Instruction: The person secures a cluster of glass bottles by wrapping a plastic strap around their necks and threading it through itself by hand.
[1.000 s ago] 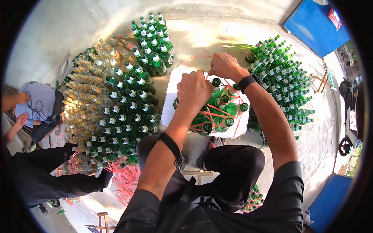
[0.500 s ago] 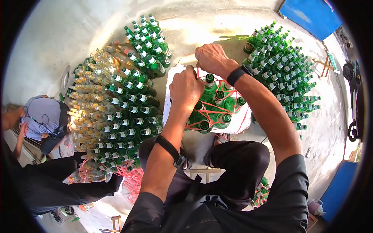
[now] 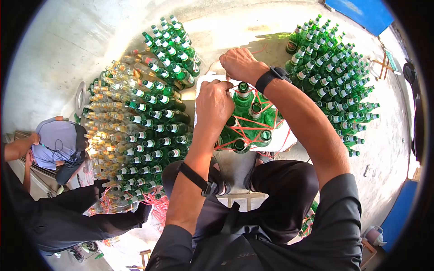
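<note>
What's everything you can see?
wrapped bottles: several, green, middle
board: one, white, beneath them
string: many strands, pink, around them; heaped lower left
standing bottles: too many to count, green, both sides
clear bottles: many, yellow-tinted, left
panels: two, blue, right
other people: at least one, grey top, left
bands: two, black, on both arms
shirt, trousers: one each, black, lower middle
left hand: one, bare, by wrapped bottles
right hand: one, bare, beyond left hand

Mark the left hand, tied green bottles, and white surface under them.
Left hand (image 3: 214, 100), head view: back of the hand.
Tied green bottles (image 3: 256, 108), head view: mouth of a middle one.
White surface (image 3: 276, 144), head view: bare part near its edge.
</note>
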Demonstrator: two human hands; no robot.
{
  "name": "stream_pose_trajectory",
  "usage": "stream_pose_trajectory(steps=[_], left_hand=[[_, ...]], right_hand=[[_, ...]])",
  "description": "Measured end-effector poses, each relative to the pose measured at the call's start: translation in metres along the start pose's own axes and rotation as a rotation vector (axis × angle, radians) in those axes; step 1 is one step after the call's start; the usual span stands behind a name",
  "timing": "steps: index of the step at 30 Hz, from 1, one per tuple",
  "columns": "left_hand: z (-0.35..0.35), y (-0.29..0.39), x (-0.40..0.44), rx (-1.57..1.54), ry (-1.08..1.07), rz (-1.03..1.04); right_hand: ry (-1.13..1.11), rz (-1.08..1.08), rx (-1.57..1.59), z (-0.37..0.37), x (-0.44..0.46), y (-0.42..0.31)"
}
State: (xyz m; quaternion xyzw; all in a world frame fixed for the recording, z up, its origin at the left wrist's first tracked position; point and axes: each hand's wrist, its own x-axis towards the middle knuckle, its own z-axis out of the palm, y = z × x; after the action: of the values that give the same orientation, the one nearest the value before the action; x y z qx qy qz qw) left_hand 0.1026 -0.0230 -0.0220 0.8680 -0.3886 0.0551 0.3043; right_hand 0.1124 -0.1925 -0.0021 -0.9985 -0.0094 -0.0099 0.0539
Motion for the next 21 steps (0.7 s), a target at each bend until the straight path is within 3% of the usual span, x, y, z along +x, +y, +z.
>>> stream_pose_trajectory(steps=[11, 14, 17, 21], left_hand=[[0.000, 0.003, -0.001, 0.041, -0.045, -0.037], [-0.005, 0.008, -0.001, 0.072, -0.080, -0.066], [-0.007, 0.006, 0.000, 0.063, -0.105, -0.079], [0.001, -0.006, 0.000, 0.052, -0.110, -0.069]], right_hand=[[-0.035, 0.115, 0.077, -0.003, -0.007, -0.002], [0.037, 0.187, 0.169, -0.014, -0.019, -0.002], [0.274, 0.250, 0.254, -0.027, -0.045, -0.012], [0.274, 0.314, 0.486, -0.045, -0.089, -0.043]])
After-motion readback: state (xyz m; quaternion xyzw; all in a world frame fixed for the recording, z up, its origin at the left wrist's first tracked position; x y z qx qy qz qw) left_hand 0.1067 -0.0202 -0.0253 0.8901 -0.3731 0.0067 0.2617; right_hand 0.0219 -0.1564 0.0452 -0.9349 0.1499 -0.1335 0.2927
